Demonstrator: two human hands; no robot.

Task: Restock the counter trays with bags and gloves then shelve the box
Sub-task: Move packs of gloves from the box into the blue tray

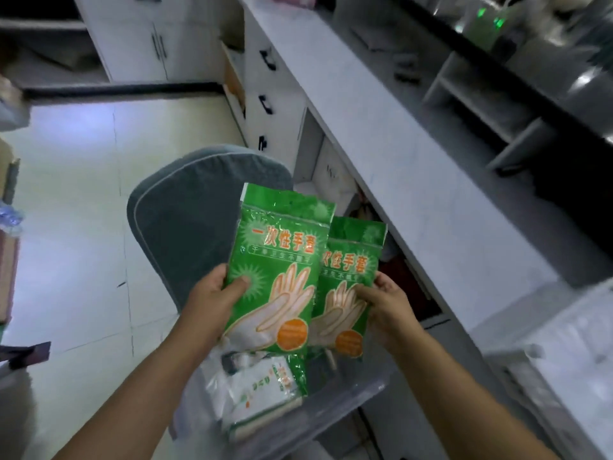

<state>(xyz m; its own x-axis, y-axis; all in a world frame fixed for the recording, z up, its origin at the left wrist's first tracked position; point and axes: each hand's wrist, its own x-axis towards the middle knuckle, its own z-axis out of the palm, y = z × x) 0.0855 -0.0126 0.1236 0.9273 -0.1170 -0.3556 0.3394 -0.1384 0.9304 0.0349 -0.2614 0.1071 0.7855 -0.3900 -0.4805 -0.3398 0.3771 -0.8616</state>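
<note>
The left hand (212, 293) pinches one flat green plastic glove packet (278, 270), thumb pressed on its face and fingers curled behind. The right hand (386, 307) pinches a second green packet (348, 277) by its edge, partly behind the first (two in all). Both are held above one clear plastic box (351, 401) holding white bag packs (262, 393).

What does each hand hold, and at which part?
The left hand grips one green glove packet by its left edge; the right hand pinches a second packet by its lower right edge.

Grey chair (185, 234) — white cab. (139, 38) behind
</note>
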